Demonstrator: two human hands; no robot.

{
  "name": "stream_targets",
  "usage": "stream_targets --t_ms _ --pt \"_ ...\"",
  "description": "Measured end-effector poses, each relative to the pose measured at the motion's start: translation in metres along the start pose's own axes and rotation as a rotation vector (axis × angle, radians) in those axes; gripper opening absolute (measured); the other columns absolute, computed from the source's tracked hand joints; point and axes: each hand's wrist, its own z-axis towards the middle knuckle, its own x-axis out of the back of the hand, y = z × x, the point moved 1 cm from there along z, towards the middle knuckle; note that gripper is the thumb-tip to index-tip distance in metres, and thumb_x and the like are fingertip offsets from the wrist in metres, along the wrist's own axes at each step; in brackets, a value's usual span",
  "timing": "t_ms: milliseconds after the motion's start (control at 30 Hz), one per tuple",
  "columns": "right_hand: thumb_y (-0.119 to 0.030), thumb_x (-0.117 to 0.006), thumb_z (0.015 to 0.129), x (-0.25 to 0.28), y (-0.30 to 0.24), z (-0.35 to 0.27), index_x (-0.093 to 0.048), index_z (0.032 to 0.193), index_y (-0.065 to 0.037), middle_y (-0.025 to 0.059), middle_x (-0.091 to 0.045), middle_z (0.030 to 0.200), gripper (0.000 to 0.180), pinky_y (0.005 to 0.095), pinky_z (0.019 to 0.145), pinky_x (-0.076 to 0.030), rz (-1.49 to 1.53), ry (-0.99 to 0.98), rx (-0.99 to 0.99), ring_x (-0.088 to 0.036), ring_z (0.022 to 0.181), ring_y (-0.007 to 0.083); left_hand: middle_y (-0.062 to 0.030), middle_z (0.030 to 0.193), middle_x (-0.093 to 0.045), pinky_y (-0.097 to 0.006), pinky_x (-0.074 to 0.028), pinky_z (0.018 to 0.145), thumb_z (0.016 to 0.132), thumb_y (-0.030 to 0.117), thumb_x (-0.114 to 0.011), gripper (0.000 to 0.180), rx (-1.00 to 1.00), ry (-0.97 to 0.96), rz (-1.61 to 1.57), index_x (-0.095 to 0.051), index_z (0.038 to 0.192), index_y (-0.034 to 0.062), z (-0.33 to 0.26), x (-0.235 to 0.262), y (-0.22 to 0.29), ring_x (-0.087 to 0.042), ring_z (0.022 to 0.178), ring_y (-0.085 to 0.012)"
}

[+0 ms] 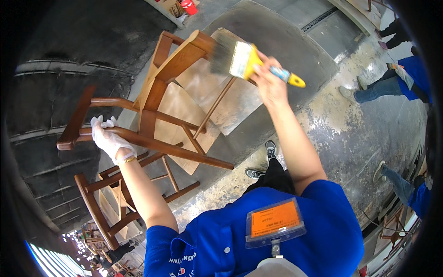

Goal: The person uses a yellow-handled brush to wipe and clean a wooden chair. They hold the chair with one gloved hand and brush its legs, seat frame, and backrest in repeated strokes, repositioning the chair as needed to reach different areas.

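On the left, the gloved left hand [110, 138] has its fingers closed around one bar of the tilted brown chair [152, 94], which could twist or tip if that single hold slipped on the smooth bar. To the right, the bare right hand [270, 81] grips a wide yellow brush [252, 61] by the chair's upper end, where a hasty swing might knock it; the bristles are blurred, so contact is hard to judge, and the palm is hidden.

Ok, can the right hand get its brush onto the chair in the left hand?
Probably yes: the right hand holds the brush with its bristles near one end of the chair, and nothing visible blocks them; depth is uncertain.
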Motion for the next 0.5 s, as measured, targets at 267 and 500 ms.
stream_targets --t_ms 267,500 --pt "0.001 -0.073 0.093 0.314 -0.071 -0.080 -0.063 0.098 -0.016 0.0076 -0.076 0.111 0.020 0.0466 0.077 -0.063 -0.692 0.760 -0.429 -0.076 0.098 0.0236 0.0015 0.076 -0.053 -0.040 -0.062 0.090 0.103 0.013 -0.064 0.029 -0.014 0.001 0.009 -0.064 0.129 -0.0018 0.012 0.000 -0.004 -0.052 0.066 -0.0118" --pt "-0.005 -0.072 0.083 0.131 -0.039 0.123 -0.065 0.108 -0.002 0.0105 -0.070 0.085 0.026 0.0456 0.050 -0.055 -1.034 -0.023 -0.740 -0.067 0.064 0.0253 0.0022 0.076 -0.051 -0.039 -0.061 0.087 0.104 0.015 -0.064 0.026 -0.008 -0.014 -0.009 -0.064 0.126 -0.0006 -0.007 0.001 0.003 -0.051 0.067 -0.0114"
